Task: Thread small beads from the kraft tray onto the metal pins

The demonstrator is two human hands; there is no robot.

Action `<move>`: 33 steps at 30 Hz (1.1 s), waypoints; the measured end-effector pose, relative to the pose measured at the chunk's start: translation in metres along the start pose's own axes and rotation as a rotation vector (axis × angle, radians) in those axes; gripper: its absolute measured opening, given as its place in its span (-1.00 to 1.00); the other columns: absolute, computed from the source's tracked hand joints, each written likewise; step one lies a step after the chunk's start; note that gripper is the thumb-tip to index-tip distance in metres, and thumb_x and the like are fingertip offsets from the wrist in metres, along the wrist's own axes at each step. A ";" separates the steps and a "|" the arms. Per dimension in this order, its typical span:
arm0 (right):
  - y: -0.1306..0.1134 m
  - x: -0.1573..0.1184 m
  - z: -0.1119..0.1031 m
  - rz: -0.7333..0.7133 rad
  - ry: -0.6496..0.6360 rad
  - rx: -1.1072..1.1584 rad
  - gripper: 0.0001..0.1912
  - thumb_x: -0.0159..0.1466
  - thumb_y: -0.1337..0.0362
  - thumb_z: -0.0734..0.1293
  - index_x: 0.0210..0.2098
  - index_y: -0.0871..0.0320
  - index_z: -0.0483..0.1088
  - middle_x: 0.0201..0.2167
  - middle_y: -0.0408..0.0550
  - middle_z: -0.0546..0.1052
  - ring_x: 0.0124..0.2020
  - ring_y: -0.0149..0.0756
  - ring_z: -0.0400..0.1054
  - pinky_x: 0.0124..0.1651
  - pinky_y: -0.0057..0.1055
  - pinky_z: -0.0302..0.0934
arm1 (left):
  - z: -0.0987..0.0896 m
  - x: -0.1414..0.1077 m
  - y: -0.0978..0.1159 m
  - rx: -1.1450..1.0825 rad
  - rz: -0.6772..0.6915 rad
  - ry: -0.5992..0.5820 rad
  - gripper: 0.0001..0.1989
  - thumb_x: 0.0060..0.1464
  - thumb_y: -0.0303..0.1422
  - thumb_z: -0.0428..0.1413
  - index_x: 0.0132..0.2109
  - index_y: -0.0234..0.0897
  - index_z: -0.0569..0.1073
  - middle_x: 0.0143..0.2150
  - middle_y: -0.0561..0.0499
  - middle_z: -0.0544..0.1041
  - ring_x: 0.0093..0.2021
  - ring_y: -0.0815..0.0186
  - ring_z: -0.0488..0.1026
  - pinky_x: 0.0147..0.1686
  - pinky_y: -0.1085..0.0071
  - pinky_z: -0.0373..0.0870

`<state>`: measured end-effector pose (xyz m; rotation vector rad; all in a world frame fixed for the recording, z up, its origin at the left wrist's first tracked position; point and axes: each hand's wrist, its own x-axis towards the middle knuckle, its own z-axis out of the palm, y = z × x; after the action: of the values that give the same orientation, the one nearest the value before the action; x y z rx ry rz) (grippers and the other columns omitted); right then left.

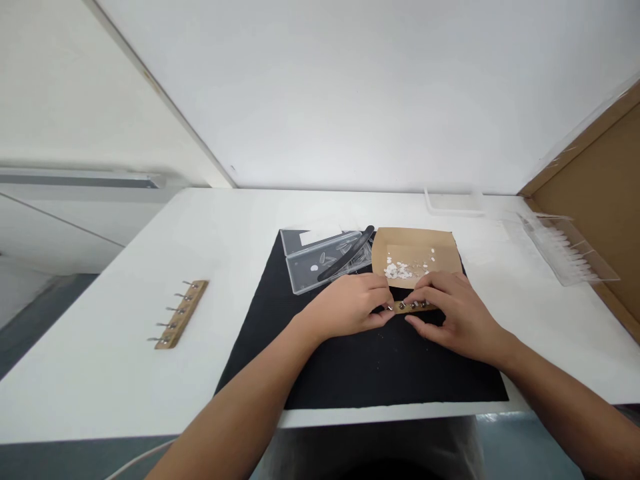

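Observation:
A narrow wooden strip (pixel 407 307) with several small metal pieces on it lies over the black cloth (pixel 380 360). Its left end is pinched by my left hand (pixel 353 303). My right hand (pixel 457 313) curves over the strip's right part, thumb and fingers apart; whether a fingertip holds a small piece there is too small to tell. Just behind the hands sits a brown paper tray (pixel 417 239) with small white discs scattered in it. Left of that tray, a clear plastic case (pixel 303 267) holds transparent nail tips, and a dark curved file (pixel 347 255) lies across it.
On the white table (pixel 115 333) at the left stands a second wooden strip (pixel 183 315) with several metal clips. At the right are a clear box of nail tips (pixel 565 250) and an upright brown board (pixel 600 180). A clear tray (pixel 455 203) sits near the wall.

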<state>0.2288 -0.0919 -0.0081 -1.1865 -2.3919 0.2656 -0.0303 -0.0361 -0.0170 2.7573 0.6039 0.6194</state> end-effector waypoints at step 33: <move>-0.002 -0.001 0.001 0.029 -0.046 -0.007 -0.73 0.41 0.27 0.40 0.10 -0.03 0.46 -0.04 -0.09 0.65 -0.01 -0.10 0.48 0.01 -0.14 0.20 | -0.007 0.002 0.000 -0.130 -0.188 -0.159 -0.91 0.27 -0.42 0.24 -0.08 -0.26 0.58 -0.15 0.00 0.65 -0.26 0.30 0.56 -0.26 0.41 0.37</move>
<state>0.2271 -0.0937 -0.0090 -1.2321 -2.4180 0.2966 -0.0320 -0.0344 -0.0097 2.5607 0.7472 0.3791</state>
